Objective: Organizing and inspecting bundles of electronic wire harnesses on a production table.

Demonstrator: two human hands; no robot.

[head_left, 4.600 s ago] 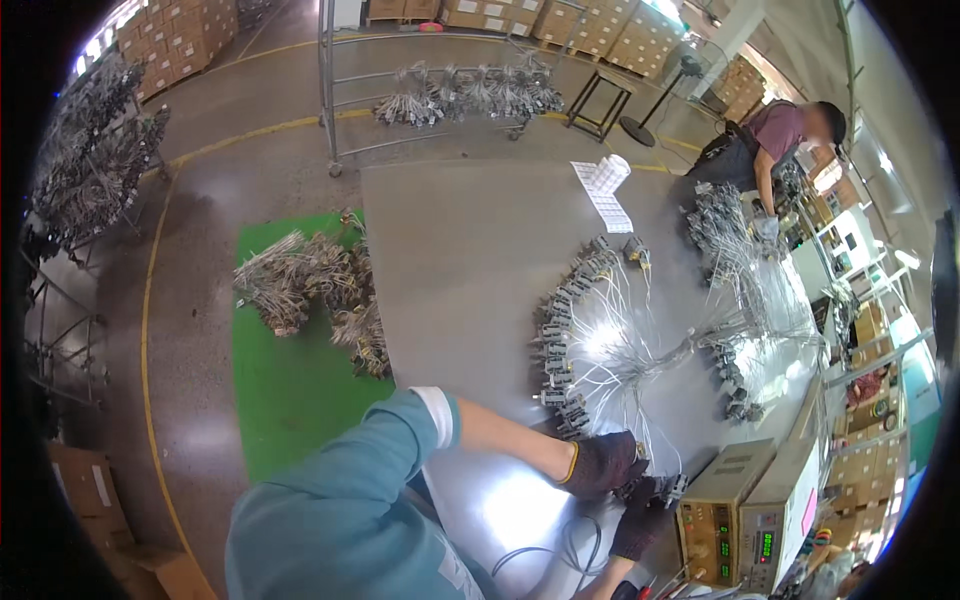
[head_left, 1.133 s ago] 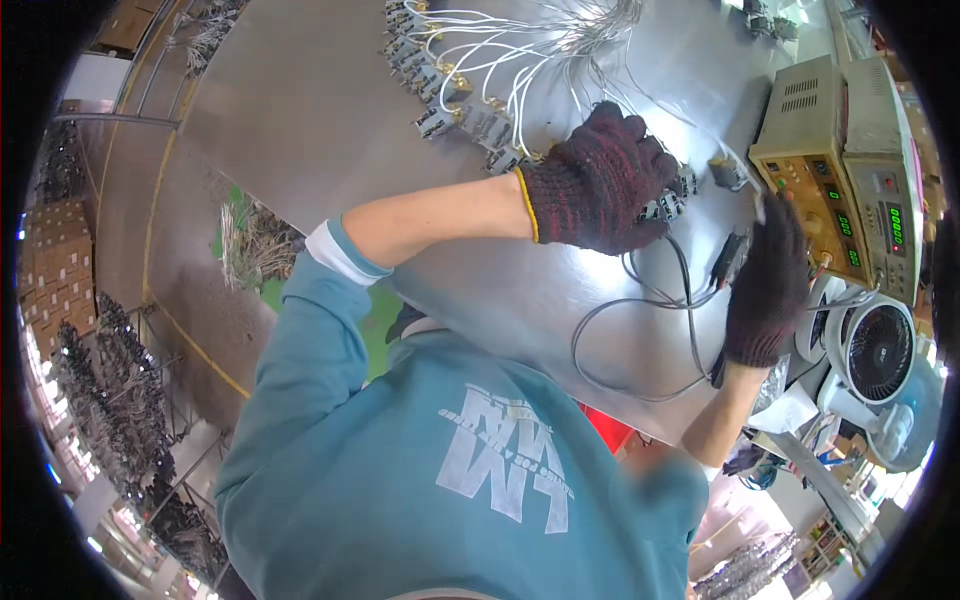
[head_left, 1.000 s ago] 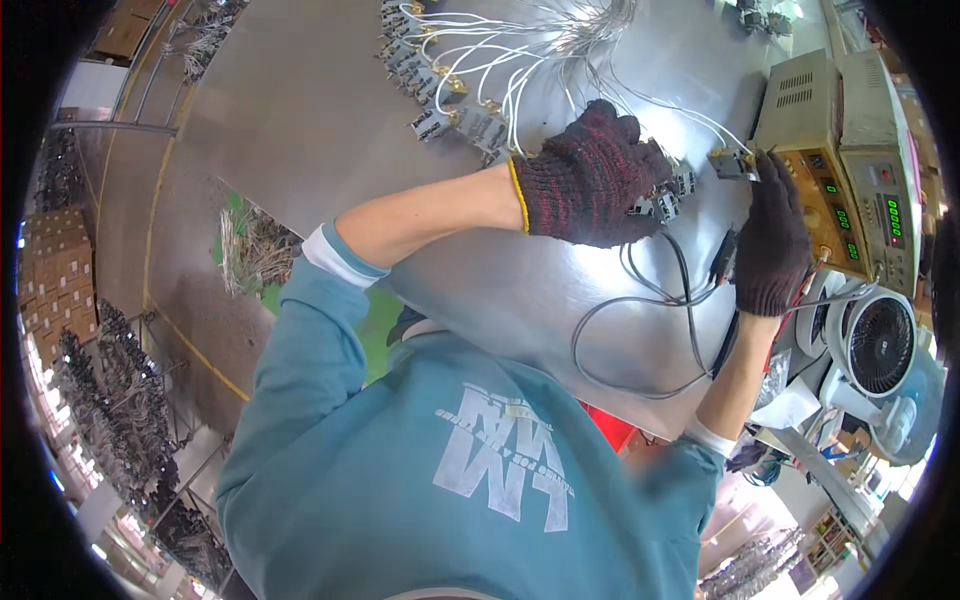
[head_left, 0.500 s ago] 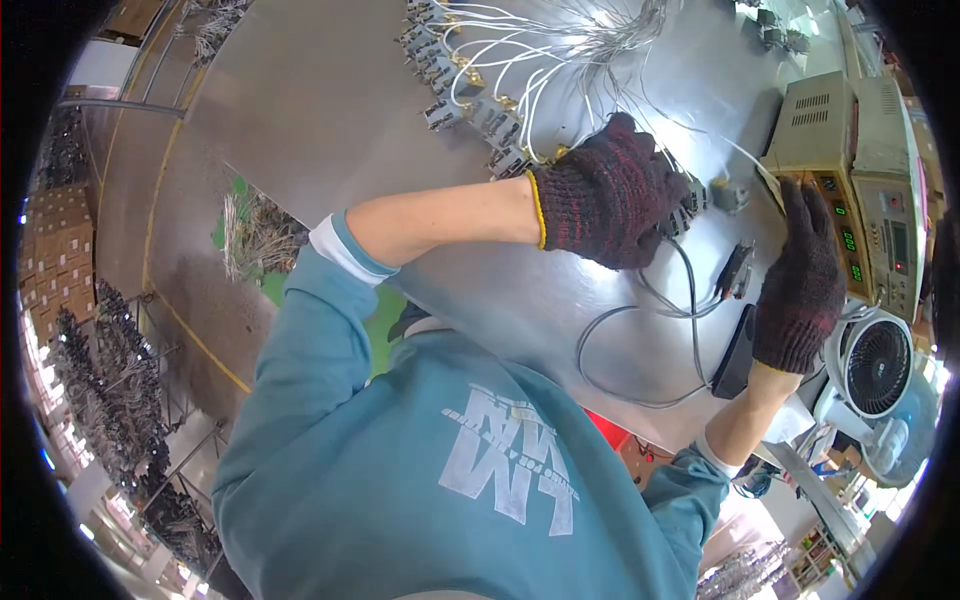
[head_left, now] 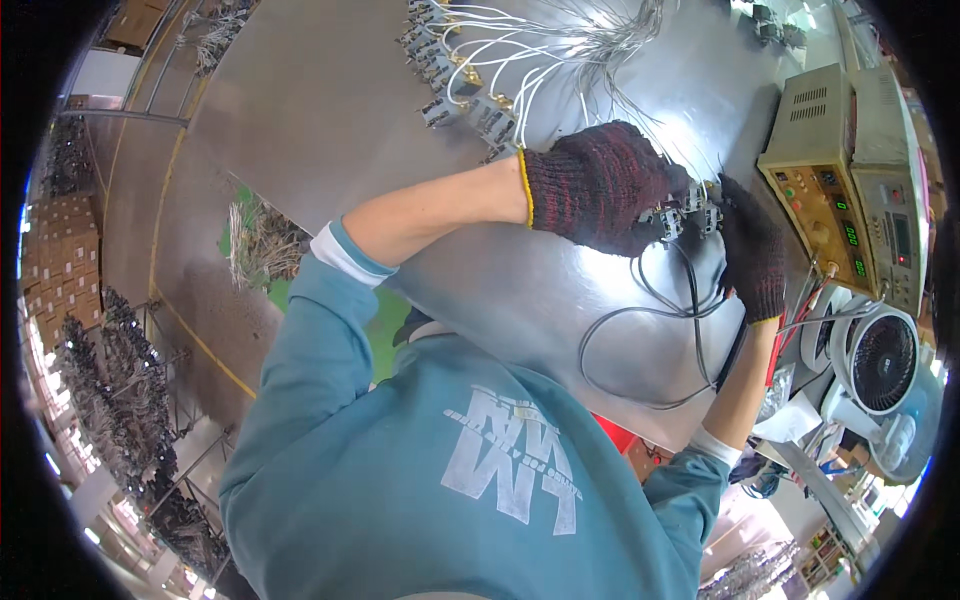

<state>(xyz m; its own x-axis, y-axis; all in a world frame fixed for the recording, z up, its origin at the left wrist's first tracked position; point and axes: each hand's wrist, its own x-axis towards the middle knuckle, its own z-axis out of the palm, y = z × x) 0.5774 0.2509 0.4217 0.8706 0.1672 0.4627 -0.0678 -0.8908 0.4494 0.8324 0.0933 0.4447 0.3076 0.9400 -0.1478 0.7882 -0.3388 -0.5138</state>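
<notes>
Both gloved hands meet on a small grey connector block (head_left: 690, 208) at about 2 o'clock on the shiny metal table (head_left: 330, 110). Its long side runs left to right between them. The left hand (head_left: 600, 185) has its fingers curled tight on one end. The right hand (head_left: 752, 250) pinches the other end. Thin white wires (head_left: 520, 60) fan up toward 12 o'clock. A beige tester box (head_left: 835, 180) sits at 3 o'clock. Brown boxes (head_left: 55, 255) stack at 9 o'clock.
</notes>
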